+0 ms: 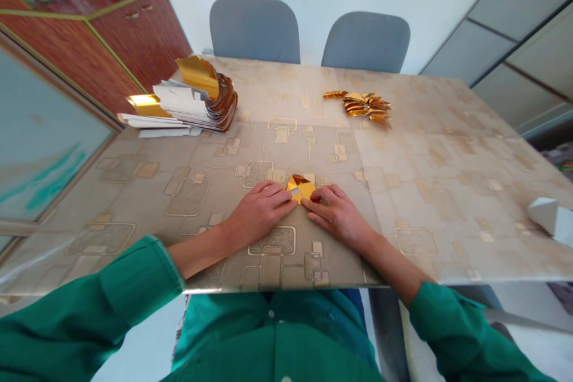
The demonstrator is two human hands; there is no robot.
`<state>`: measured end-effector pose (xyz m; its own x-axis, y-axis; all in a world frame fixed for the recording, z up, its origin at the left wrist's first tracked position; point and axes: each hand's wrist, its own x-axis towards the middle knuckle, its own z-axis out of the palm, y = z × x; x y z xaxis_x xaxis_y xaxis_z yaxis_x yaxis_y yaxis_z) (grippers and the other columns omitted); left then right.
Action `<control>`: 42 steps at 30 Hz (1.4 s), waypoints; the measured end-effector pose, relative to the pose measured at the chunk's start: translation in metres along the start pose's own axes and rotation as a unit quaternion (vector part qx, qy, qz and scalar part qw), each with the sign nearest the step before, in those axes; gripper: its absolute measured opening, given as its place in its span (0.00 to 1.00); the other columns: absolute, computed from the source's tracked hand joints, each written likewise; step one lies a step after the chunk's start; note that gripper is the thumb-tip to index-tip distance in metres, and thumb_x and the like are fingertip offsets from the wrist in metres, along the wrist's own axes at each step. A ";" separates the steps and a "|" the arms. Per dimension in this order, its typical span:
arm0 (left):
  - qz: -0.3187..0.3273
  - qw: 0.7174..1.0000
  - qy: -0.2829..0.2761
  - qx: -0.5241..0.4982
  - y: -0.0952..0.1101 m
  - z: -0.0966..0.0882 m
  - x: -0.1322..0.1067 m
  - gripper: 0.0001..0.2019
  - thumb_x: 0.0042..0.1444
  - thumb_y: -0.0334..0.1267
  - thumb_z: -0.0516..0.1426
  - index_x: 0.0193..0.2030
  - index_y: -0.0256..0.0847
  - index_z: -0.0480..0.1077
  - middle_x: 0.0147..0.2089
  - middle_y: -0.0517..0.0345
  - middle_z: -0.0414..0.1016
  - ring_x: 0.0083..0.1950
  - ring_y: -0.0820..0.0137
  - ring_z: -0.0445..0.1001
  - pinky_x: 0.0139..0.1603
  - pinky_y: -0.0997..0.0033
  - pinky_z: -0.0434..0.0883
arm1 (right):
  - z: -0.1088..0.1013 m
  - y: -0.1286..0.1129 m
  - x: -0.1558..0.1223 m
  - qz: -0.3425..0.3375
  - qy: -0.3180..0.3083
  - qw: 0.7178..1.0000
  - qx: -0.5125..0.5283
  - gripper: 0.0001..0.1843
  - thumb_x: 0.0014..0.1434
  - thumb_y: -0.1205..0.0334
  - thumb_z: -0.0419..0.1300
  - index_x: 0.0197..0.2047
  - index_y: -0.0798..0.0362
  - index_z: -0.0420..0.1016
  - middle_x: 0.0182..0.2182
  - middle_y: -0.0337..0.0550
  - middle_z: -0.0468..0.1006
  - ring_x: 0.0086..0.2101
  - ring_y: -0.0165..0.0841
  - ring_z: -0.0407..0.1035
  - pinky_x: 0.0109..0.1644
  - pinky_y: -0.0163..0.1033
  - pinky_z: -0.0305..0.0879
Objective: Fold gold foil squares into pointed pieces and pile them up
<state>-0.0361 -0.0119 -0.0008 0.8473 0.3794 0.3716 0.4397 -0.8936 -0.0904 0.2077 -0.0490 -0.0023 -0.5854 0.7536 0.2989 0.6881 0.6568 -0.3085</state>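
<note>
A small piece of gold foil paper (306,188), partly folded, lies on the table in front of me. A pale patch of its underside shows in the middle, between gold flaps. My left hand (267,205) holds its left edge, thumb and fingers closed together on the paper. On the other side, my right hand (333,210) grips the right edge with thumb and bent fingers. The fingertips cover both lower corners.
A thick stack of gold and white paper sheets (197,101) stands at the back left. Several folded gold pieces (364,106) lie in a pile at the back right. A white paper object (551,219) sits near the table's right edge. Two grey chairs (255,30) stand behind the patterned table (421,179).
</note>
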 end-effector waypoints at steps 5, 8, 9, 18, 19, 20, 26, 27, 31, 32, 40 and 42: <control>-0.013 1.000 0.007 0.003 0.003 -0.001 0.001 0.10 0.68 0.32 0.52 0.49 0.39 0.74 0.46 0.54 0.76 0.50 0.63 0.71 0.60 0.56 0.63 | 0.000 -0.001 0.000 0.003 -0.004 1.000 0.001 0.18 0.69 0.57 0.53 0.54 0.55 0.77 0.43 0.51 0.72 0.44 0.39 0.63 0.52 0.48 0.67; -0.016 1.000 0.020 0.008 0.007 0.001 0.006 0.10 0.68 0.32 0.51 0.47 0.36 0.74 0.45 0.52 0.76 0.48 0.63 0.71 0.55 0.60 0.67 | 0.001 -0.002 0.002 0.017 0.001 1.000 0.003 0.17 0.68 0.57 0.54 0.53 0.54 0.78 0.41 0.50 0.72 0.43 0.40 0.62 0.51 0.49 0.67; -0.012 1.000 0.021 0.010 0.008 0.002 0.008 0.10 0.68 0.32 0.51 0.47 0.35 0.74 0.45 0.52 0.75 0.47 0.64 0.71 0.53 0.62 0.68 | 0.002 -0.003 0.002 0.021 0.005 1.000 0.006 0.17 0.68 0.57 0.54 0.52 0.54 0.78 0.41 0.50 0.72 0.43 0.40 0.62 0.50 0.49 0.67; 0.048 0.998 -0.009 0.028 -0.009 0.007 0.023 0.06 0.66 0.29 0.54 0.39 0.36 0.73 0.36 0.55 0.74 0.39 0.66 0.71 0.39 0.68 0.68 | 0.006 0.002 0.007 0.038 0.040 0.997 0.053 0.13 0.69 0.61 0.53 0.48 0.54 0.78 0.40 0.49 0.75 0.42 0.39 0.64 0.48 0.46 0.65; 0.051 0.998 -0.005 0.032 -0.009 0.007 0.023 0.06 0.65 0.29 0.54 0.39 0.36 0.73 0.36 0.54 0.74 0.39 0.66 0.72 0.38 0.68 0.68 | 0.006 0.002 0.007 0.037 0.046 0.996 0.060 0.13 0.68 0.61 0.53 0.48 0.55 0.77 0.41 0.50 0.75 0.42 0.39 0.64 0.49 0.46 0.65; 0.055 0.998 -0.002 0.036 -0.009 0.008 0.024 0.06 0.66 0.29 0.54 0.40 0.36 0.73 0.36 0.54 0.75 0.39 0.66 0.72 0.38 0.69 0.68 | 0.006 0.003 0.007 0.036 0.052 0.996 0.068 0.12 0.68 0.62 0.53 0.49 0.55 0.76 0.42 0.50 0.76 0.42 0.39 0.65 0.49 0.46 0.65; 0.047 0.997 0.025 0.052 -0.008 0.013 0.026 0.08 0.66 0.29 0.52 0.38 0.36 0.73 0.33 0.55 0.75 0.35 0.68 0.72 0.34 0.70 0.68 | 0.004 0.007 0.008 0.031 0.059 0.993 0.097 0.09 0.67 0.63 0.55 0.49 0.52 0.72 0.40 0.47 0.77 0.40 0.38 0.67 0.47 0.46 0.65; 0.038 0.998 0.034 0.047 -0.009 0.014 0.025 0.09 0.66 0.29 0.52 0.38 0.36 0.73 0.33 0.56 0.75 0.34 0.69 0.72 0.34 0.71 0.68 | 0.003 0.008 0.008 0.027 0.061 0.993 0.097 0.10 0.66 0.62 0.57 0.50 0.52 0.72 0.41 0.47 0.77 0.41 0.39 0.67 0.47 0.46 0.65; -0.002 0.998 0.065 -0.001 -0.012 0.015 0.019 0.13 0.68 0.32 0.50 0.36 0.37 0.73 0.34 0.56 0.76 0.35 0.71 0.73 0.35 0.73 0.69 | 0.000 0.011 0.006 -0.002 0.060 0.995 0.076 0.13 0.64 0.60 0.61 0.52 0.49 0.72 0.46 0.47 0.77 0.45 0.39 0.68 0.50 0.47 0.65; -0.002 0.998 0.066 -0.013 -0.012 0.015 0.017 0.13 0.68 0.32 0.49 0.36 0.37 0.74 0.34 0.56 0.77 0.36 0.71 0.74 0.36 0.73 0.70 | -0.001 0.011 0.006 -0.009 0.057 0.996 0.065 0.12 0.64 0.61 0.60 0.51 0.49 0.73 0.45 0.47 0.78 0.45 0.39 0.68 0.50 0.47 0.64; 0.022 0.999 0.026 -0.025 -0.009 0.005 0.006 0.13 0.69 0.31 0.48 0.53 0.39 0.72 0.42 0.54 0.77 0.42 0.69 0.75 0.42 0.71 0.72 | -0.006 0.002 0.011 -0.050 0.010 0.999 -0.004 0.12 0.69 0.58 0.54 0.46 0.49 0.79 0.41 0.44 0.80 0.43 0.36 0.67 0.52 0.46 0.61; 0.039 0.999 0.016 -0.021 -0.011 0.002 0.008 0.13 0.69 0.31 0.48 0.54 0.39 0.71 0.45 0.53 0.77 0.45 0.69 0.75 0.43 0.71 0.72 | -0.004 0.002 0.011 -0.045 0.017 0.999 0.002 0.13 0.69 0.58 0.53 0.46 0.49 0.79 0.41 0.44 0.80 0.44 0.36 0.67 0.51 0.45 0.61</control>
<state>-0.0336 0.0012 0.0007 0.8680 0.3011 0.3947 0.3595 -0.9296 -0.0815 0.2045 -0.0392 0.0040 -0.6308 0.6898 0.3554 0.6313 0.7225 -0.2817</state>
